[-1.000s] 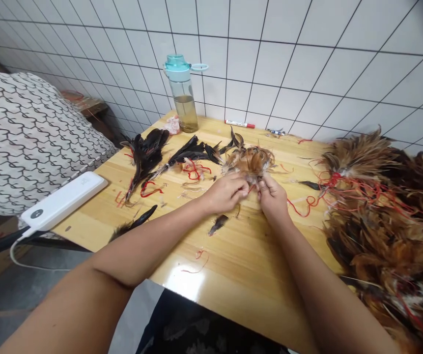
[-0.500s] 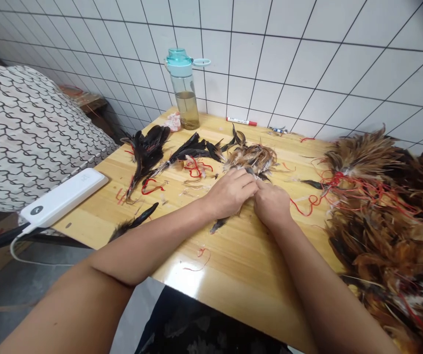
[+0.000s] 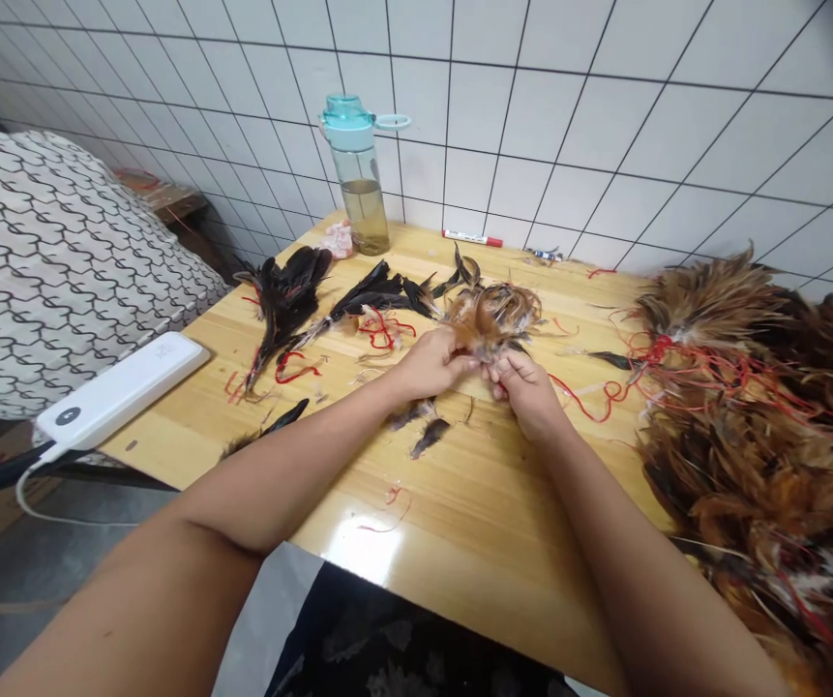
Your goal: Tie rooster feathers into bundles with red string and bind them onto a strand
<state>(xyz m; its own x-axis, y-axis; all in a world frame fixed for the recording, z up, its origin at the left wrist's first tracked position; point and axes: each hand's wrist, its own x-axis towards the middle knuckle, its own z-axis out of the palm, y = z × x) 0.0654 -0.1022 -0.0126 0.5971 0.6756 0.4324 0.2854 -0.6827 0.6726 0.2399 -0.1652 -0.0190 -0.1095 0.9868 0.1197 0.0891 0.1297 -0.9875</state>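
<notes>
My left hand (image 3: 431, 366) is closed, thumb against fingers, around one side of a small bunch of brown feathers (image 3: 487, 327). The fingertips of my right hand (image 3: 524, 385) pinch the pale lower ends of the same bunch, close beside the left. Just behind the hands lies a loose pile of tan feathers (image 3: 516, 302), partly covered by the held ones. Small dark loose feathers (image 3: 431, 438) rest on the table in front of the hands. Left of the pile are black feathers (image 3: 367, 292) and tangled red string (image 3: 379, 334).
A bottle (image 3: 364, 194) of liquid stands near the tiled wall, beside a red-and-white marker (image 3: 471, 237). Brown feather bundles (image 3: 757, 465) with red string cover the right side of the wooden table (image 3: 460, 532). A white power bank (image 3: 126, 382) lies at the left edge.
My hands have drawn slightly apart and turned, so the brown feathers between them now show. Before, the left hand covered them. More small dark feathers are visible below the hands.
</notes>
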